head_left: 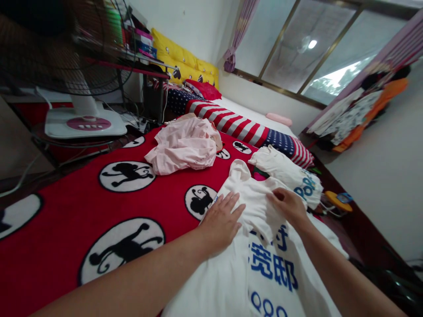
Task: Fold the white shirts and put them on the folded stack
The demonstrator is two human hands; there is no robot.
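Now my left hand [220, 222] lies flat and open, fingers spread, pressing down on a white T-shirt [254, 207] printed with blue Chinese characters and blue rings. My right hand [287, 206] is narrow, its thumb and fingers pinching a fold of the same cloth near the top of the shirt. The shirt lies across the near side of a red blanket [59, 207] patterned with white circles that hold black monkey silhouettes, and its upper part is rumpled between my hands. Just beyond my right hand, touching the shirt, is a bunched white garment [286, 174] with blue lettering. Farther up the blanket sits a crumpled pale pink garment [183, 145], well apart from both hands. Past them lies a long bolster [231, 125] in red and white stripes with navy starred ends, near a bright red pillow [204, 89] and a yellow cushion [181, 57] against the wall. A white electric fan [86, 119] with a pink button panel stands to my left. To my right, mixed clothes [350, 114] in white and orange hang by the wall, and a small round yellow object [337, 200] sits just beside the bed
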